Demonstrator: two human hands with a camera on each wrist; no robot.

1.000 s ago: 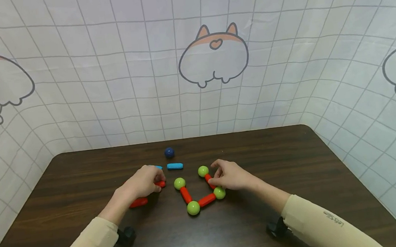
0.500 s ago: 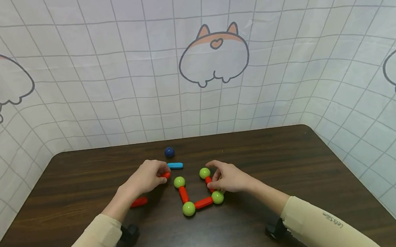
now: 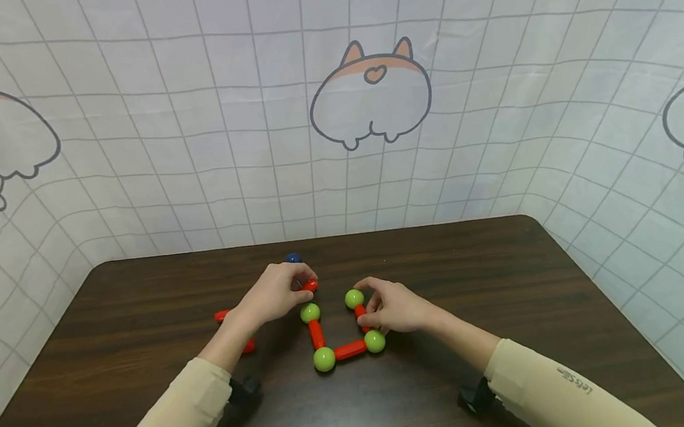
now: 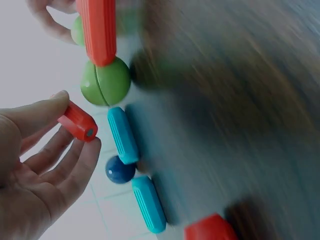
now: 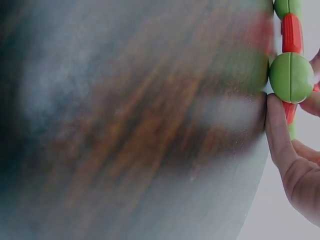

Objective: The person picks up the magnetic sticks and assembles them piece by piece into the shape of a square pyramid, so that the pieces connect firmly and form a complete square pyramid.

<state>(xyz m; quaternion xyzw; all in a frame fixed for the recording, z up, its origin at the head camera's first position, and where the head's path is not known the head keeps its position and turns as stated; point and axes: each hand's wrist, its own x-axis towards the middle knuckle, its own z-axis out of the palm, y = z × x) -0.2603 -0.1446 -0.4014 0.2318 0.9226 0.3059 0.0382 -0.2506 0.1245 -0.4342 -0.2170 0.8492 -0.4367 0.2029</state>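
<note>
In the head view, my left hand [image 3: 275,293] is above the table behind the shape's left end. It pinches a red magnetic rod [image 4: 78,121] between thumb and fingers, one round end with a metal dot showing. Red rods and green balls form a U shape on the table, with a front rod [image 3: 350,350], a left rod [image 3: 316,334], a near left ball [image 3: 324,359] and a far left ball [image 3: 311,313]. My right hand [image 3: 398,306] holds the right side rod [image 3: 362,314], between the far right ball [image 3: 354,299] and near right ball [image 3: 375,341].
Two light blue rods, one nearer [image 4: 123,135] and one farther [image 4: 149,204], lie beside a dark blue ball [image 4: 120,169]. Other red rods [image 3: 223,316] lie left, partly behind my left forearm. A tile-patterned curtain [image 3: 235,148] stands behind the dark wooden table [image 3: 478,255].
My left hand has moved right and away from me with a red rod, now covering the blue rods in the head view. The U shape has turned slightly under my right hand.
</note>
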